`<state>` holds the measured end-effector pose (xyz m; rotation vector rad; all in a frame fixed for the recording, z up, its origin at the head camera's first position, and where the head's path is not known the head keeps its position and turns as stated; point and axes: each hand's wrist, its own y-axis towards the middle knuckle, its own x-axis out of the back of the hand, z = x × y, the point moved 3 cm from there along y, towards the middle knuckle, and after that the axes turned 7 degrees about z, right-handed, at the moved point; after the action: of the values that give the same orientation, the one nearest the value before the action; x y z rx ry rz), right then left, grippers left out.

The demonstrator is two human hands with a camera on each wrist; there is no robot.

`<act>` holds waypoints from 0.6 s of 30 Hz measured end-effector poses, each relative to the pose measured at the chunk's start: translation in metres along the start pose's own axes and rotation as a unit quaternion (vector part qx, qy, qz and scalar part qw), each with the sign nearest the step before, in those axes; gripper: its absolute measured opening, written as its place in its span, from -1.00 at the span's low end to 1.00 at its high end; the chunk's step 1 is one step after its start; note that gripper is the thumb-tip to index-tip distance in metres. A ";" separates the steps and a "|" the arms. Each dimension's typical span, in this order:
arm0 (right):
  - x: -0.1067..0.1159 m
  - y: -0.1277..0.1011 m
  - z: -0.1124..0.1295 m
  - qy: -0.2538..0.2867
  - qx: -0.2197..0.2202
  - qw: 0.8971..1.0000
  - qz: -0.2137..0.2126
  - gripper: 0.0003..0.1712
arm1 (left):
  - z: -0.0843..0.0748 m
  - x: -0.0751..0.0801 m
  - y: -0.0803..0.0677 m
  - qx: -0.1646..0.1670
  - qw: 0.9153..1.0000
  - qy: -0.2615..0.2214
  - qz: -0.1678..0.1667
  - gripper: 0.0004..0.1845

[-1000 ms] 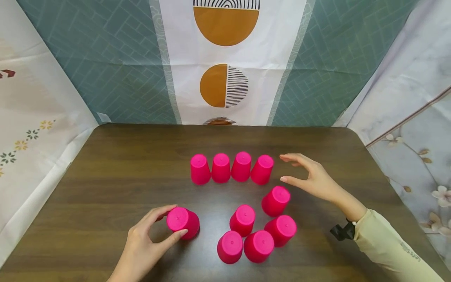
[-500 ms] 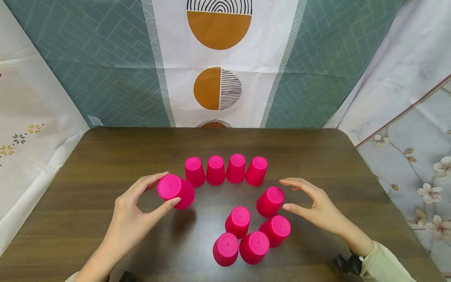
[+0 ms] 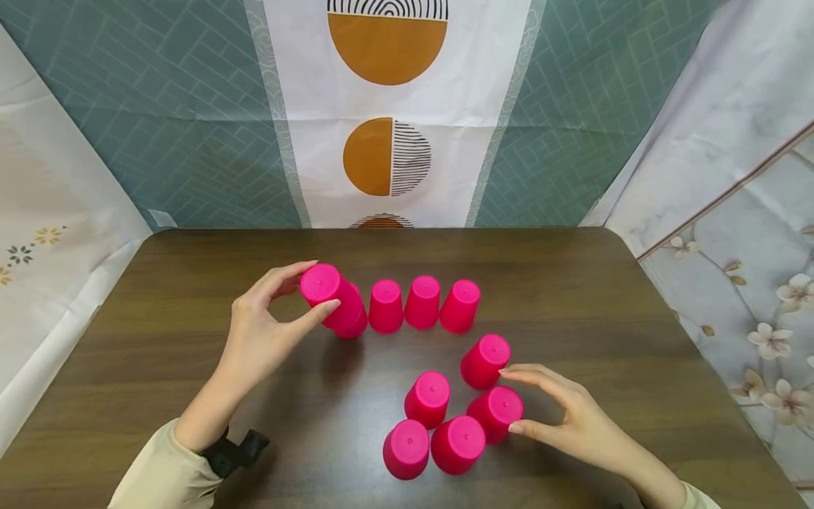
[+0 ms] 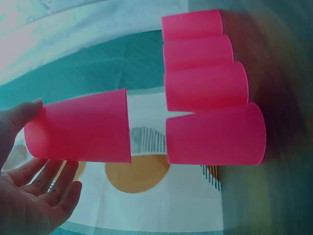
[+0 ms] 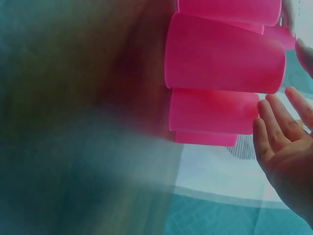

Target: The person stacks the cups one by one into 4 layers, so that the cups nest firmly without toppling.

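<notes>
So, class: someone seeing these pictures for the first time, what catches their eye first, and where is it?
Bright pink upturned cups on a dark wooden table: a back row, and a near cluster. The left hand holds a lifted cup above the row's left end, while the right hand reaches round the cluster's right side.

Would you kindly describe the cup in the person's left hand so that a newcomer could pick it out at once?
Start at the dark wooden table and find the back row of upside-down pink cups near the patterned backdrop. At that row's left end, the left hand holds one pink cup. It alone is lifted off the table and tilted, gripped between thumb and fingers, while all the others stand untouched.
</notes>
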<state>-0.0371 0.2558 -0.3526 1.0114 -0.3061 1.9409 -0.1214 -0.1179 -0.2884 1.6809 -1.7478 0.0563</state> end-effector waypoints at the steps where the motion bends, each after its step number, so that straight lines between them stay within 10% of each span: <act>1: -0.001 0.000 0.000 0.001 0.000 1.000 0.005 -0.30 | 0.002 -0.001 0.004 0.008 1.000 -0.004 0.001 -0.44; 9: -0.010 0.004 0.000 0.015 0.018 0.999 0.025 -0.28 | 0.025 -0.014 0.030 0.092 0.993 -0.064 0.029 -0.48; 18: -0.014 0.008 0.000 -0.022 0.031 0.999 0.014 -0.28 | 0.028 -0.026 0.038 0.032 0.997 -0.060 0.020 -0.48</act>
<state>-0.0394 0.2428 -0.3619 1.0964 -0.2891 1.9663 -0.1703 -0.1028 -0.3062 1.7256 -1.8873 0.0312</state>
